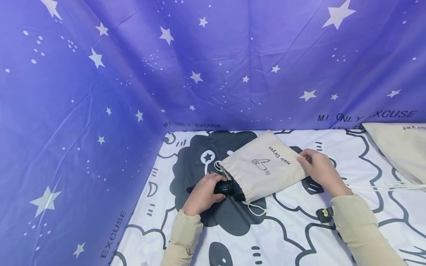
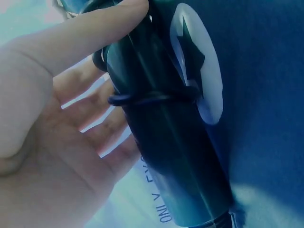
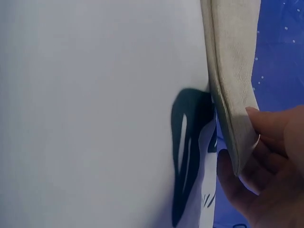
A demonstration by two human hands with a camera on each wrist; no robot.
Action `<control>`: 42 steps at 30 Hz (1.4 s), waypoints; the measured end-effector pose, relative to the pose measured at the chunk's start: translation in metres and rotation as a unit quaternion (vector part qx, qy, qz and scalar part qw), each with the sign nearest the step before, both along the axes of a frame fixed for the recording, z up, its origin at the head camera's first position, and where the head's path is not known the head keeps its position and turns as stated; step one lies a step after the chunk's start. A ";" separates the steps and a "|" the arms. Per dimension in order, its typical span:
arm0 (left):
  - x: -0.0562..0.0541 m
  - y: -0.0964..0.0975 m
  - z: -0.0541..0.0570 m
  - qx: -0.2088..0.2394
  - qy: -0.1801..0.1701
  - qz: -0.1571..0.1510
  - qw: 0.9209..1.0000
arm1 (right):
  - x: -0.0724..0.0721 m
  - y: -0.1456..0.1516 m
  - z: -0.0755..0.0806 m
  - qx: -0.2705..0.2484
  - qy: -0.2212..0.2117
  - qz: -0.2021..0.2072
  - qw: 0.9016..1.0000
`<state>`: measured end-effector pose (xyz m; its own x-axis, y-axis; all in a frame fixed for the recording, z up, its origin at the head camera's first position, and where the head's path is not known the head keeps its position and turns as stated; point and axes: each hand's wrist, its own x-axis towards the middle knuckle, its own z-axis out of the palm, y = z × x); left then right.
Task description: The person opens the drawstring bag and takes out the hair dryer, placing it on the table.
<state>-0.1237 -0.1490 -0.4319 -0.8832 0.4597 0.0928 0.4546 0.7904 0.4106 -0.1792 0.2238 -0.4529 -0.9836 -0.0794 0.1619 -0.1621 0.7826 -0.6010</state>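
A beige drawstring bag (image 1: 263, 173) printed "Hair Dryer" lies slanted on the patterned cloth, its gathered mouth facing lower left. From that mouth sticks a black hair dryer (image 1: 227, 187), with the rest of it hidden inside. My left hand (image 1: 204, 192) grips the part outside the bag. In the left wrist view, the thumb and fingers go around its dark, shiny cylindrical handle (image 2: 175, 156), which has a thin black loop about it. At the opposite end, my right hand (image 1: 321, 170) pinches a bottom corner of the bag; the right wrist view shows this corner (image 3: 237, 137) between thumb and fingers.
Another beige bag (image 1: 399, 151) lies at the far right, with white cords (image 1: 382, 187) trailing leftward from it. A small black item (image 1: 323, 215) with a yellow mark is beside my right sleeve. Purple star-printed curtains (image 1: 206, 66) stand behind and at left.
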 end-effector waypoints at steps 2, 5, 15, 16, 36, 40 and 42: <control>0.001 -0.001 0.001 0.004 -0.001 0.000 1.000 | 0.000 0.001 0.001 0.003 0.002 -0.004 1.000; 0.002 -0.004 0.003 0.016 -0.006 -0.003 1.000 | 0.000 0.002 0.004 0.005 -0.002 -0.009 1.000; 0.004 -0.024 0.005 0.038 -0.026 0.019 0.999 | 0.002 0.005 0.007 0.011 0.003 -0.018 1.000; 0.004 -0.026 0.004 0.039 -0.028 0.021 0.999 | 0.002 0.006 0.007 0.012 0.002 -0.017 1.000; 0.002 -0.037 0.009 0.043 -0.058 -0.019 0.997 | 0.003 0.014 0.003 0.029 -0.007 0.006 1.000; 0.002 -0.041 0.009 0.031 -0.066 -0.012 0.997 | 0.003 0.014 0.003 0.026 0.008 -0.013 1.000; 0.002 -0.044 0.008 0.027 -0.069 -0.009 0.997 | 0.004 0.014 0.002 0.026 0.013 -0.027 0.999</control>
